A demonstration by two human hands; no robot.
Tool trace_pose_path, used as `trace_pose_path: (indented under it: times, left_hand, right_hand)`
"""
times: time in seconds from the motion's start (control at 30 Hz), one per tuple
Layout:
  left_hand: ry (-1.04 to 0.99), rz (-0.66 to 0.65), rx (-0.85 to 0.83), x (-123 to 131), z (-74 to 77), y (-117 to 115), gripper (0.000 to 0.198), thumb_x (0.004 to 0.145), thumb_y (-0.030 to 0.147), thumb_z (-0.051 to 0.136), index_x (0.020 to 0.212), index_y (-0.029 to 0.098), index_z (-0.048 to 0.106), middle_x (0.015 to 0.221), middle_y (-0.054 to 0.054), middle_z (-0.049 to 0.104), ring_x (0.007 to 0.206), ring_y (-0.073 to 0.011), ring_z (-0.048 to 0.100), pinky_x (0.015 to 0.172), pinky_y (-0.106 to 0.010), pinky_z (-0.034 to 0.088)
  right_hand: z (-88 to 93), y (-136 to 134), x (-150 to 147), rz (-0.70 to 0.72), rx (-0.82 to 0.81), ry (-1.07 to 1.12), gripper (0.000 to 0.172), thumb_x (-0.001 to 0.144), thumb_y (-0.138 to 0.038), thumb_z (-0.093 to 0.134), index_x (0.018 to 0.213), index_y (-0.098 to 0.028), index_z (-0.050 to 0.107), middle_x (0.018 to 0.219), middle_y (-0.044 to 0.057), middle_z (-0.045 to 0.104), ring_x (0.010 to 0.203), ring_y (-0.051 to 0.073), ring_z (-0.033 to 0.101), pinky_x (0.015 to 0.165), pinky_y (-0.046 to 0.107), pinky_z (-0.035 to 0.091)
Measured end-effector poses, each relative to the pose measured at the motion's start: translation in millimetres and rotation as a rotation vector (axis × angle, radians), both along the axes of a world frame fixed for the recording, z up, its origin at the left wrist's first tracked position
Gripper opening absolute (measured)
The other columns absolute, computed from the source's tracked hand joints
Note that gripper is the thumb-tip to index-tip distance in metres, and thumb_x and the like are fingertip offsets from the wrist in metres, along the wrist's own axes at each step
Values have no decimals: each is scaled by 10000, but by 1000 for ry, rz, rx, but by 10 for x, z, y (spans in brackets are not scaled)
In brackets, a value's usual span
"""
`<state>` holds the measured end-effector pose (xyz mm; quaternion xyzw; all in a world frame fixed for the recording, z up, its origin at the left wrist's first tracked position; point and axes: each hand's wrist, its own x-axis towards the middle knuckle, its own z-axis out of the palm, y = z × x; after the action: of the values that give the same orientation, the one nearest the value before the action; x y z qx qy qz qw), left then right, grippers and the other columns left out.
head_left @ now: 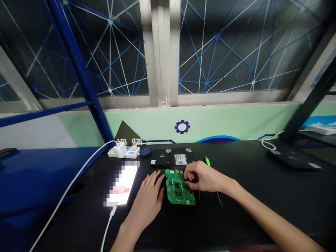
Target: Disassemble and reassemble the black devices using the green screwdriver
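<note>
Left grip: the left grip (pixel 145 199) is released, lying flat and open on the black tabletop (pixel 262 199), its fingertips just beside the circuit board's left edge.

Right grip: the right grip (pixel 202 176) is curled over the board's far right corner, with its fingertips down at the board. Whether it is clenched on the board, I cannot tell from this view.

Circuit board: the green circuit board (pixel 178 189) lies flat and bare on the tabletop, between the two grips and partly under the right one.

Just past the right grip: a green-handled screwdriver (pixel 207 161) lies there. A thin shaft below the wrist may belong to it, but I cannot be sure.

Beyond both grips: a black case (pixel 183 159) with a white label lies next to a black lid (pixel 160 157).

Left of the left grip: a lit phone (pixel 122 183), its screen blurred, is plugged into a white cable (pixel 107 227). Farther back are a power strip (pixel 132 153), a white charger (pixel 120 149) and a small blue oval thing (pixel 145 151).
</note>
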<state>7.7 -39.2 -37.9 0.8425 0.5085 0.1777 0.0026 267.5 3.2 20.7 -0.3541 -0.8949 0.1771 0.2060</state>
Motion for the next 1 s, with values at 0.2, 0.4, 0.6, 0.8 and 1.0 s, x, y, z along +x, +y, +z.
trace_pose_path:
  times: [0.2,0.4,0.6,0.8,1.0]
  left_hand:
    - [-12,12,0,7,16,-22,438,1008,273,371,1442,232,418,1508,-77,430,1411,-265,370,1165,-513,309]
    - [-23,6,8,5,0,-24,437,1009,268,366,1443,246,413,1513,-68,424,1410,-261,371,1162,-512,315]
    - [-36,-5,9,-1,-2,-25,429,1011,260,364,1436,242,417,1511,-72,429,1417,-254,361,1165,-497,315]
    - [-49,-9,13,-2,-6,-25,428,1007,255,366,1432,250,418,1500,-74,446,1403,-258,385,1154,-507,327]
    - [-27,-1,-3,3,3,-23,434,1014,264,360,1445,242,405,1512,-71,429,1418,-251,360,1166,-500,309]
  right_hand:
    - [33,56,171,-37,-149,252,122,831,-277,655,815,-157,666,703,3,601,595,114,525,562,230,445]
    - [54,98,240,-86,-225,399,198,830,-346,691,834,-148,677,689,4,594,603,117,511,585,248,451]
    - [78,136,310,-128,-363,602,260,760,-387,766,824,-151,677,676,4,597,586,115,521,567,247,448]
    - [21,226,412,-220,-328,822,329,700,-450,790,842,-167,703,686,35,668,632,178,627,553,271,501]
    - [-51,297,475,-242,-306,988,323,682,-436,818,834,-173,710,721,39,704,670,189,660,551,262,501]
